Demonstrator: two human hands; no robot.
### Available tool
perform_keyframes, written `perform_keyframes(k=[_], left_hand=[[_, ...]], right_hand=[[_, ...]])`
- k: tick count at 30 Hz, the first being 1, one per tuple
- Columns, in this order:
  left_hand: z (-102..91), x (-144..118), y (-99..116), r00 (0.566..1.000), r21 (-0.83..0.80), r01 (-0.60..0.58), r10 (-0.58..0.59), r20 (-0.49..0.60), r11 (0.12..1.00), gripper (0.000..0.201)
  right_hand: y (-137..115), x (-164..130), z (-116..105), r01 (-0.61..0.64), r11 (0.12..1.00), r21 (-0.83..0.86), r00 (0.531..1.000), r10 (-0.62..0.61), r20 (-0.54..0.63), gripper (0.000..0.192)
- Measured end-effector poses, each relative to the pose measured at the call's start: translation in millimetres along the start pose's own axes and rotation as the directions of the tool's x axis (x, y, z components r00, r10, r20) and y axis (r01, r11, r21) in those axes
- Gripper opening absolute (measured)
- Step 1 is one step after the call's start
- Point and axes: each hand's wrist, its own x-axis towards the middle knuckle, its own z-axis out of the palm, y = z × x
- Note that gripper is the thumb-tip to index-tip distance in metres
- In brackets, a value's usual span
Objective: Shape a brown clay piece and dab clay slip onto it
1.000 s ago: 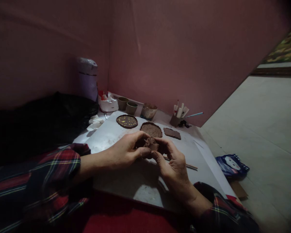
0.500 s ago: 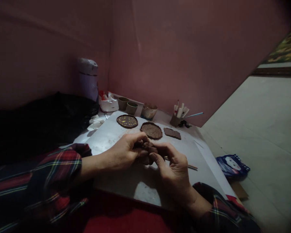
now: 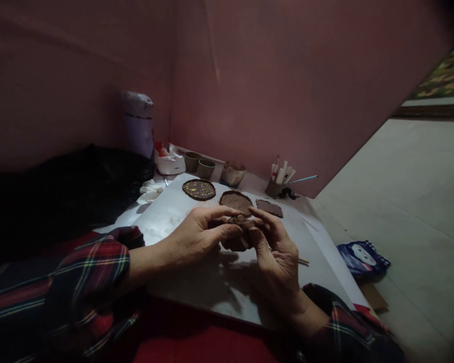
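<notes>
A lump of brown clay (image 3: 237,243) is held above the white board (image 3: 166,222), between the fingers of both hands. My left hand (image 3: 196,233) grips its left side, thumb in front and fingers behind. On the right side my right hand (image 3: 276,252) presses with thumb and fingertips. Part of the lump is hidden by the fingers. Just beyond the hands lies a round brown clay disc (image 3: 235,200) with a raised rim. To its left is a similar disc dotted with yellow (image 3: 199,189), and to its right a flat rectangular clay slab (image 3: 269,207).
Along the back stand two small cups (image 3: 206,169), a stained bowl (image 3: 232,174) and a holder (image 3: 273,188) with sticks and a brush. A white packet (image 3: 170,162) and a lilac bottle (image 3: 138,132) are at left. A thin stick (image 3: 303,261) pokes out beyond my right hand.
My fingers have shifted on the clay, and the left thumb now lies across its front. The lump and right hand have moved slightly right.
</notes>
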Motion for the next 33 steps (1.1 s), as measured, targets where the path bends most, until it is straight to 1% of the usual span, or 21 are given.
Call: perform_keyframes(k=[1,3,7,9,10,12,14,17,19,21,24,28,30,33], left_hand=[[0.4,0.1,1.1,1.000,0.015,0.005,-0.005,0.001,1.000,0.020],[1.1,0.5,2.4,1.000,0.023,0.025,-0.025,0.013,0.999,0.022],[1.2,1.2,-0.4,0.998,-0.029,0.044,-0.043,0.045,0.999,0.034],[0.7,1.2,-2.8,0.997,-0.045,0.052,-0.049,0.057,0.998,0.028],[0.4,1.2,-3.6,0.998,-0.050,0.056,-0.054,0.040,0.997,0.025],[-0.1,1.2,-4.1,0.997,-0.044,0.073,-0.074,-0.029,0.996,0.026],[-0.4,1.3,-3.1,0.990,-0.027,0.100,-0.102,-0.099,0.995,0.027],[-0.6,1.6,-1.1,0.981,-0.003,0.126,-0.125,-0.146,0.992,0.026],[-0.6,1.7,-0.8,0.977,0.015,0.123,-0.119,-0.178,0.992,0.023],[-0.7,1.7,-1.7,0.975,0.023,0.104,-0.098,-0.198,0.994,0.021],[-1.4,1.9,-4.2,0.982,0.024,0.096,-0.091,-0.167,0.995,0.023],[-2.7,2.4,-5.5,0.992,0.061,0.100,-0.094,-0.086,0.993,0.030],[-3.4,2.7,-5.1,0.997,0.139,0.063,-0.055,-0.056,0.988,0.030],[-4.7,2.5,-4.6,0.999,0.284,0.012,-0.001,-0.038,0.959,0.024]], right_hand=[[0.4,-0.8,-0.2,-0.019,1.000,0.002,1.000,0.019,0.010,0.026],[1.1,-2.5,-0.6,-0.038,0.999,0.006,0.999,0.038,0.025,0.027],[2.1,-3.5,-1.8,-0.051,0.999,0.008,0.998,0.050,0.046,0.022],[2.6,-2.4,-2.5,-0.056,0.998,-0.024,0.997,0.058,0.055,0.022],[2.9,-1.5,-2.9,-0.055,0.998,-0.044,0.997,0.057,0.055,0.023],[3.3,0.3,-3.4,-0.056,0.996,-0.064,0.996,0.060,0.060,0.026],[3.4,1.7,-3.3,-0.095,0.995,-0.039,0.991,0.098,0.093,0.029],[3.0,2.7,-2.0,-0.143,0.989,0.048,0.979,0.135,0.155,0.031],[2.4,2.6,-0.6,-0.126,0.989,0.075,0.981,0.113,0.155,0.032],[1.4,2.1,0.6,-0.121,0.991,0.061,0.983,0.111,0.144,0.033],[-0.4,1.3,1.7,-0.144,0.989,0.043,0.981,0.136,0.138,0.031],[-0.9,1.1,1.4,-0.116,0.991,0.061,0.983,0.106,0.147,0.025],[0.0,1.3,0.8,-0.086,0.996,0.035,0.985,0.079,0.155,0.025],[1.6,1.6,0.1,-0.034,0.999,-0.024,0.985,0.037,0.168,0.029]])
